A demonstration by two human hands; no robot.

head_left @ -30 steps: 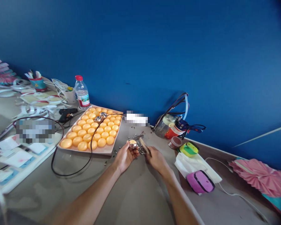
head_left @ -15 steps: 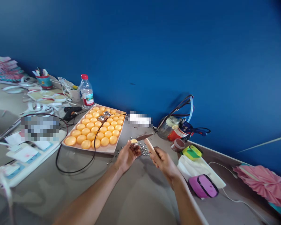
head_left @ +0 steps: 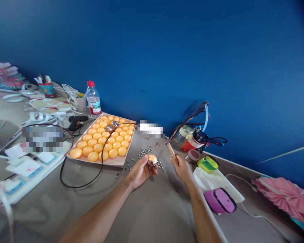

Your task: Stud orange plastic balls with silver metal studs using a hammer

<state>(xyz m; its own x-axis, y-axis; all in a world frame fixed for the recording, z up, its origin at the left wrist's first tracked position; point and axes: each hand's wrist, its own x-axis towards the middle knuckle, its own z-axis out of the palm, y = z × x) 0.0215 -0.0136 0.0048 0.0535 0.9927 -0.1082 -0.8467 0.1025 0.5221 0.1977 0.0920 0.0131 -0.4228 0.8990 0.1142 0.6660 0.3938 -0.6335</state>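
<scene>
A small orange ball (head_left: 152, 158), partly covered with shiny silver studs, sits in the fingers of my left hand (head_left: 140, 173). My right hand (head_left: 182, 169) is wrapped round the wooden handle of a hammer (head_left: 171, 150). The hammer's head points away toward the wall, clear of the ball. Loose silver studs (head_left: 145, 152) lie scattered on the table (head_left: 152, 212) behind and around my left hand. To the left, a shallow tray (head_left: 95, 162) holds rows of plain orange balls (head_left: 98, 147). Two silver-covered balls (head_left: 115, 124) rest near its far end.
A black cable (head_left: 102, 165) loops over the tray. Behind it stands a bottle with a red cap (head_left: 93, 99). A glass jar (head_left: 178, 138), a small reddish pot (head_left: 192, 156) and yellow (head_left: 208, 164) and purple (head_left: 220, 200) objects lie right. A power strip (head_left: 38, 168) is left.
My right hand has drawn the hammer away from the ball, rightward and toward the wall. My left hand has shifted slightly right with the ball, exposing more studs behind it. The view swung a little left.
</scene>
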